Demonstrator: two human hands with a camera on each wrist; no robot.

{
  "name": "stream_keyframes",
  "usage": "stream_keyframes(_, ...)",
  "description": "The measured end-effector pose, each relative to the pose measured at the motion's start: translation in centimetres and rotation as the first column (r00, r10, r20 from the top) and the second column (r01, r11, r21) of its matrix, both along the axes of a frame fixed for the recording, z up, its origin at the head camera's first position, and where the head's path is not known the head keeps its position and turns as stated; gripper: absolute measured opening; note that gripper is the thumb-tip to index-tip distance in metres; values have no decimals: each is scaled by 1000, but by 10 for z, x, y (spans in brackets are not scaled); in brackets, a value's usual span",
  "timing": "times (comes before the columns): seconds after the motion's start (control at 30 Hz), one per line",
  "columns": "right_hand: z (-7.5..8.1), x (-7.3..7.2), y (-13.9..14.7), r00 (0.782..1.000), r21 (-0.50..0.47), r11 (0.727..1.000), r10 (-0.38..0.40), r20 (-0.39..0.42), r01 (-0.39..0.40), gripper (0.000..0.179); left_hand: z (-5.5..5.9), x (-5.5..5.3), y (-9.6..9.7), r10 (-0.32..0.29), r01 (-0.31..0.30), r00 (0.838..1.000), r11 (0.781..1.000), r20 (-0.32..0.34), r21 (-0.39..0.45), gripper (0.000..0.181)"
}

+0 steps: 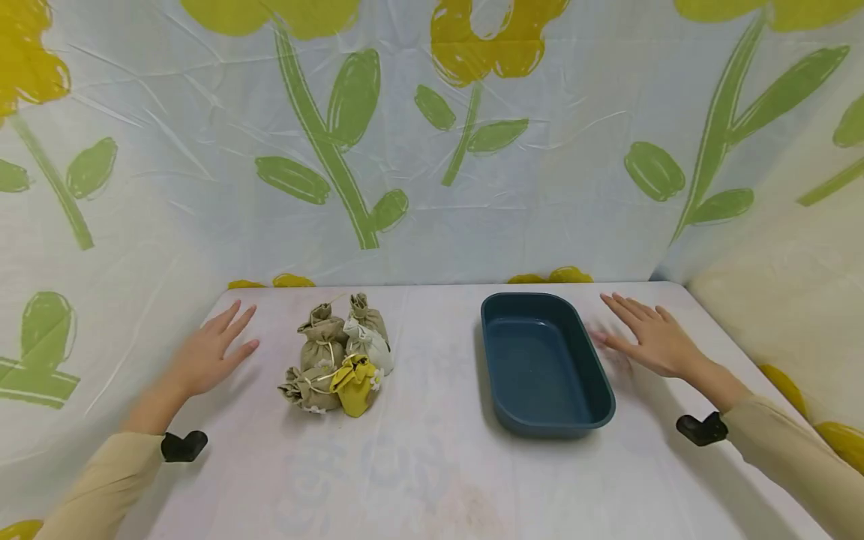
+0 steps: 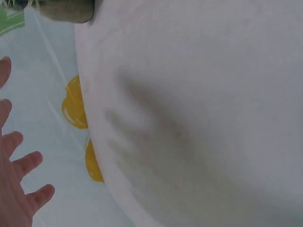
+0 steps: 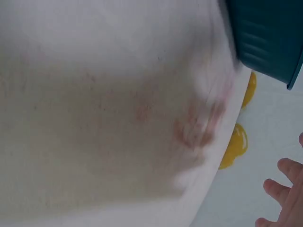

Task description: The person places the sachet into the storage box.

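My left hand is held over the left side of the table with its fingers spread and nothing in it. To its right sits a cluster of small drawstring pouches: tan ones, a white one and a yellow one, some with little white flowers. In the left wrist view the bottom of a tan pouch shows at the top edge. My right hand, fingers straight and holding nothing, hovers just right of a dark blue rectangular basin. The basin's side wall appears in the right wrist view.
A pale cloth covers the table. Behind it and at both sides hangs a curtain printed with yellow flowers and green leaves. A black wrist strap piece shows at the left cuff, another at the right.
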State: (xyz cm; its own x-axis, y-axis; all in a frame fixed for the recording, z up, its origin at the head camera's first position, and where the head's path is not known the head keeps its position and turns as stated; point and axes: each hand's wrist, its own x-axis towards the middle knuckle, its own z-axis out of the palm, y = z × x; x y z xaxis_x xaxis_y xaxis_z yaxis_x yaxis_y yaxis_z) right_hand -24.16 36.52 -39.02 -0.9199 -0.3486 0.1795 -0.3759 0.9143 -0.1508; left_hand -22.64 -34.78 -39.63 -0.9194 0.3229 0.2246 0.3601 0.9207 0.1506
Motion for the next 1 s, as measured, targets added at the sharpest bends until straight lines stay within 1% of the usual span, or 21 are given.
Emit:
stream_keyframes(0.1, -1, 2, -5, 1000, -38, 999, -15, 3, 15, 74, -1, 5, 5, 10, -10, 999, 1000, -37, -3, 64)
stream_keyframes(0.23, -2, 4, -12, 996, -140, 989, -39, 85, 51, 71, -3, 9, 13, 35, -32, 996, 999, -82, 34, 63)
stream_keyframes(0.3, -3, 3, -15, 991, -199, 978, -39, 129, 64, 71, -3, 10, 17, 54, -47, 993, 997, -103, 65, 62)
stream_keyframes(0.37, -4, 2, -18, 987, -254, 964, -33, 155, 72, 70, -2, 12, 21, 73, -61, 989, 993, -125, 102, 61)
stream_keyframes(0.47, -7, 2, -22, 986, -303, 950, -34, 163, 82, 68, 2, 16, 28, 93, -71, 986, 985, -139, 154, 61)
stream_keyframes(0.57, -8, 3, -27, 982, -328, 938, -56, 178, 113, 67, 6, 21, 36, 109, -80, 983, 978, -145, 191, 62)
stream_keyframes(0.7, -8, 5, -33, 971, -368, 916, -76, 226, 158, 65, 11, 27, 45, 141, -102, 978, 965, -151, 240, 63)
stream_keyframes(0.77, -7, 5, -35, 965, -406, 899, -63, 256, 167, 64, 13, 29, 49, 151, -104, 977, 953, -149, 284, 63)
stream_keyframes(0.83, -7, 6, -37, 954, -453, 873, -45, 295, 181, 64, 15, 31, 54, 151, -96, 979, 936, -138, 339, 63)
stream_keyframes(0.93, -6, 7, -39, 931, -526, 822, -12, 365, 216, 64, 18, 36, 62, 132, -67, 984, 898, -121, 435, 62)
stream_keyframes(1.0, -6, 8, -40, 913, -550, 796, -6, 408, 251, 64, 22, 40, 67, 120, -47, 986, 872, -119, 487, 61)
